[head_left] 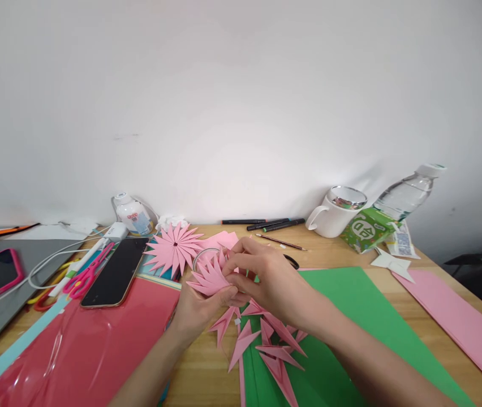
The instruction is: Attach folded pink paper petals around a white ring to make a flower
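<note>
- Lying beneath the right forearm, green paper (364, 316).
- Pink folded fan (207, 277), held up over the table (207, 362), pinched by the left hand (201, 311) and right hand (262, 268).
- Loose pink folded pieces (278, 370), below the hands, several on the green paper.

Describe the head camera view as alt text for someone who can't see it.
Two bare hands, left and right, hold a partly fanned pink folded-paper piece over a wooden desk. Loose pink folded pieces lie below on green paper; a finished-looking pink paper star, scissors and a white mug sit around.
</note>
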### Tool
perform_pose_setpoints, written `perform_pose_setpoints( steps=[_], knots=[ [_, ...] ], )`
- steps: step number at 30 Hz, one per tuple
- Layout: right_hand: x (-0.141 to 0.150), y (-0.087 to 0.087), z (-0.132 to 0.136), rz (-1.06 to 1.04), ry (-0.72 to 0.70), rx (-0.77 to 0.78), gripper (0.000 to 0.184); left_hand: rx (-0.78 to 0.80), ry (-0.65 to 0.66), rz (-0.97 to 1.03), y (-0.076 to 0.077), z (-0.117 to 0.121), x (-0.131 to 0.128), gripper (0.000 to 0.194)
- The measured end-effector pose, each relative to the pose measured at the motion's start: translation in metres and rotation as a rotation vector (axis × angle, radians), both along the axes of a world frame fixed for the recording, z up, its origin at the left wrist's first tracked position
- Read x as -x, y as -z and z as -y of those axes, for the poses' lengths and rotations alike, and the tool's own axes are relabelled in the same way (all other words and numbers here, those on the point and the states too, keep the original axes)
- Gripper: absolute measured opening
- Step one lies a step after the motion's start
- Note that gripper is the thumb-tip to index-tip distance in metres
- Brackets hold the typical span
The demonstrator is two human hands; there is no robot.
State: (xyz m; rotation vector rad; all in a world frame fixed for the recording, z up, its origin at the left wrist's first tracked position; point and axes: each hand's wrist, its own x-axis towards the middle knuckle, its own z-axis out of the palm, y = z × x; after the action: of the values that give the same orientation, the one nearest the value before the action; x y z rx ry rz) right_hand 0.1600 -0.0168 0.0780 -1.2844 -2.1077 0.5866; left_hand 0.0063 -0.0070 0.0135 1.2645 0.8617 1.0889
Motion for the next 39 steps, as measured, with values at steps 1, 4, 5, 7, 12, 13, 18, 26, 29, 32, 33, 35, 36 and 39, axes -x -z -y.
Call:
perform_pose_setpoints(
  steps=[1, 4, 5, 7, 12, 13, 18, 26, 29, 32, 33, 35, 36, 39],
  knots=[
    [-0.001, 0.001, -0.001, 0.025, -0.011, -0.012, 0.019, 0.029, 0.017, 0.013, 0.000, 0.000, 0.000, 0.022],
    [-0.004, 0.005, -0.004, 0.079, -0.054, -0.062, 0.020, 0.119, 0.063, 0.055, 0.002, 0.000, -0.001, 0.026],
    [-0.004, 0.006, -0.005, 0.093, -0.060, -0.079, 0.019, 0.139, 0.065, 0.069, 0.003, 0.000, -0.001, 0.028],
    [-0.005, 0.008, -0.007, 0.119, -0.064, -0.114, 0.018, 0.162, 0.048, 0.093, 0.005, -0.001, -0.001, 0.032],
    [-0.005, 0.009, -0.009, 0.108, -0.066, -0.116, 0.019, 0.190, 0.005, 0.118, 0.005, 0.000, -0.002, 0.042],
    [-0.005, 0.009, -0.009, 0.102, -0.073, -0.112, 0.019, 0.196, 0.018, 0.114, 0.005, 0.000, -0.002, 0.043],
    [-0.006, 0.011, -0.011, 0.126, -0.090, -0.142, 0.018, 0.199, 0.029, 0.106, 0.006, -0.001, -0.001, 0.041],
    [-0.010, 0.013, -0.013, 0.076, -0.125, -0.144, 0.018, 0.223, 0.061, 0.085, 0.000, 0.002, -0.004, 0.033],
    [-0.011, 0.013, -0.013, 0.073, -0.136, -0.158, 0.018, 0.223, 0.083, 0.074, 0.001, 0.001, -0.003, 0.032],
    [-0.011, 0.013, -0.013, 0.090, -0.135, -0.162, 0.019, 0.208, 0.079, 0.088, 0.005, 0.000, -0.003, 0.032],
    [-0.010, 0.012, -0.013, 0.096, -0.134, -0.156, 0.018, 0.206, 0.085, 0.094, 0.006, -0.001, -0.002, 0.032],
    [-0.010, 0.011, -0.013, 0.104, -0.129, -0.142, 0.018, 0.208, 0.099, 0.098, 0.009, -0.001, -0.002, 0.034],
    [-0.010, 0.011, -0.013, 0.107, -0.125, -0.135, 0.018, 0.211, 0.100, 0.095, 0.010, 0.000, -0.002, 0.034],
    [-0.009, 0.010, -0.012, 0.110, -0.119, -0.123, 0.017, 0.220, 0.079, 0.083, 0.009, 0.000, -0.002, 0.035]
  ],
)
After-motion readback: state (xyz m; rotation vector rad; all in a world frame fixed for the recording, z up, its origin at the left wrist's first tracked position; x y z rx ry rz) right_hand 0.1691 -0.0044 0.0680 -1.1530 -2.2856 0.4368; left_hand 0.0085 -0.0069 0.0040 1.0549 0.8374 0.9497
